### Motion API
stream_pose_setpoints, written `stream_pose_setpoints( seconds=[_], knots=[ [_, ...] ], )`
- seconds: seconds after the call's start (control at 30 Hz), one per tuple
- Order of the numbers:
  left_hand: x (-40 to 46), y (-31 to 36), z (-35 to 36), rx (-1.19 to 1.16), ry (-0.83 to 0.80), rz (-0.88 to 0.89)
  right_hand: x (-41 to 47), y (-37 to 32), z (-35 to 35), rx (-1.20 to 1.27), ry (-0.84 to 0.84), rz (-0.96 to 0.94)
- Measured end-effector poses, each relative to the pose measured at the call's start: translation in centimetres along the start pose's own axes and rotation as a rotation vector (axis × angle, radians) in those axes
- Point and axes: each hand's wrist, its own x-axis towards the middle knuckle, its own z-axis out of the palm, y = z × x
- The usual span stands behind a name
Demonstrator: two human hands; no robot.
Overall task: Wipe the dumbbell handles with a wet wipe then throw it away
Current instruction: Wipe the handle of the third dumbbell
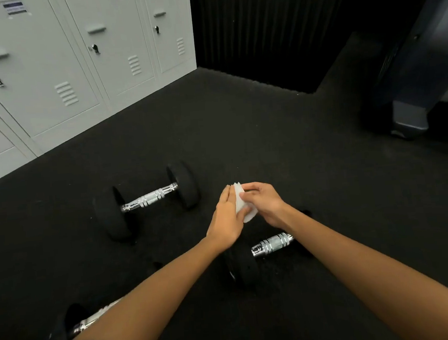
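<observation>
At far left we see grey lockers [46,77] along the wall, and a third dumbbell [79,322] half hidden under our left forearm. Further in, a dumbbell [147,199] with a chrome handle [149,199] lies on the black floor [269,138]. Our left hand [228,218], fingers straight, lies flat against the white wet wipe [243,206], held above the floor between both hands. Our right hand [261,202] pinches the wipe with curled fingers. Below them lies another dumbbell [255,256], partly covered by our right forearm. A dark machine base [412,110] stands at far right.
</observation>
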Motion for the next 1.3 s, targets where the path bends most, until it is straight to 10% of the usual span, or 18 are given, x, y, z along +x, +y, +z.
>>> stream_pose_setpoints(
  seconds=[0.63, 0.9, 1.3],
  knots=[
    [-3.4, -3.1, 3.9, 0.333, -0.345, -0.083, -2.0, 9.5, -0.7, -0.517, 0.097, -0.229],
    [-4.1, -3.3, 2.8, 0.661, -0.496, -0.107, -3.6, 13.5, -2.5, -1.268, -0.125, -0.631],
    [-4.1, -2.8, 2.4, 0.764, -0.512, -0.105, -1.9, 14.2, -4.8, -1.357, -0.24, -0.785]
  ],
)
